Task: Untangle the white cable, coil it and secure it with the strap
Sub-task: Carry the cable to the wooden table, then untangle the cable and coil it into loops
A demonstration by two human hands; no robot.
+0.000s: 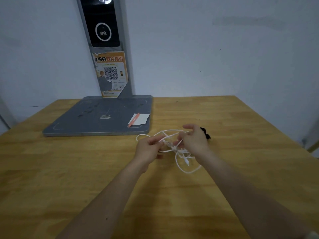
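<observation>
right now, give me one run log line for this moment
stage: untangling | left hand: pinching white cable | right hand: gripping cable loops | cable: still knotted | black strap: on table, behind right hand, untouched

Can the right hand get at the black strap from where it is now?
Probably yes: the black strap lies on the table just beyond the right hand, nothing between. But that hand's grip is on the white cable.

Two bare forearms reach in from the bottom edge, no sleeves, watch or bracelet on them. The left hand (149,149) and right hand (195,140) wear no gloves or rings.
</observation>
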